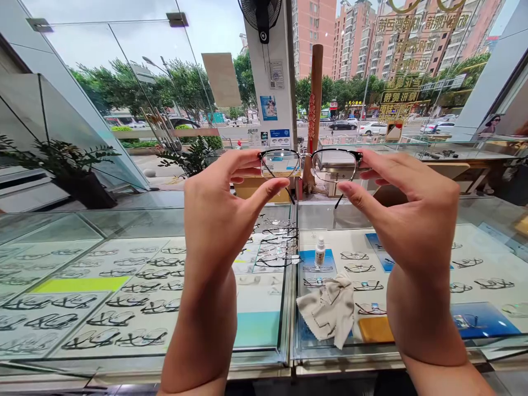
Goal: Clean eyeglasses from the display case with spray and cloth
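Note:
A pair of glasses with dark upper rims is held up at the centre of the head view, above the glass display counter. My left hand pinches its left side between thumb and fingers. On the other side, my right hand grips the right end of the frame the same way. The temples point away and down behind the lenses. Below the glasses, a small white spray bottle stands upright on the counter glass. A crumpled grey-beige cloth lies in front of the bottle.
Glass display cases with rows of eyeglasses span the counter. Potted plants stand beyond at the left. A black fan hangs on the pillar. A brown wooden post rises behind the glasses.

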The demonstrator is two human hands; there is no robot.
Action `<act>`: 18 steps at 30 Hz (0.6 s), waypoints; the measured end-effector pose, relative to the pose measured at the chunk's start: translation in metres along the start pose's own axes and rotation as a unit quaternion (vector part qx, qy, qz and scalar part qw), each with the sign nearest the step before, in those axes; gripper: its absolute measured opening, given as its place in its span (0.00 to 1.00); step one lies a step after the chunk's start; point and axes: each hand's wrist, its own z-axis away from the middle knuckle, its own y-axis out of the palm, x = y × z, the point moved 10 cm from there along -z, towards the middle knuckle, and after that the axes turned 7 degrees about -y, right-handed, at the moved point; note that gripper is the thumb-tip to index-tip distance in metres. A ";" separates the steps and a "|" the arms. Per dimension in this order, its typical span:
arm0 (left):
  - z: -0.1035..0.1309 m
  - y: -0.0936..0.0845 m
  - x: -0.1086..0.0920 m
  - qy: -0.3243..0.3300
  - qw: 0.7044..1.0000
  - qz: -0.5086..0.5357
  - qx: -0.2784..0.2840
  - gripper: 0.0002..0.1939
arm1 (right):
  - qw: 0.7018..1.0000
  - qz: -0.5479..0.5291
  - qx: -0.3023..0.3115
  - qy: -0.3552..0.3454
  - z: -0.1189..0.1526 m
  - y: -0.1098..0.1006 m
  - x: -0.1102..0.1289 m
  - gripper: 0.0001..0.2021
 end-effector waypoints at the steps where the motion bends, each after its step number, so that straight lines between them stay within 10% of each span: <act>1: 0.000 0.001 0.001 -0.002 1.000 0.005 0.008 0.24 | 1.000 0.004 0.001 -0.003 0.000 0.000 0.001 0.20; 18: 0.001 -0.002 -0.006 0.005 1.000 -0.004 -0.028 0.26 | 0.989 -0.064 0.081 0.105 0.008 0.019 -0.040 0.22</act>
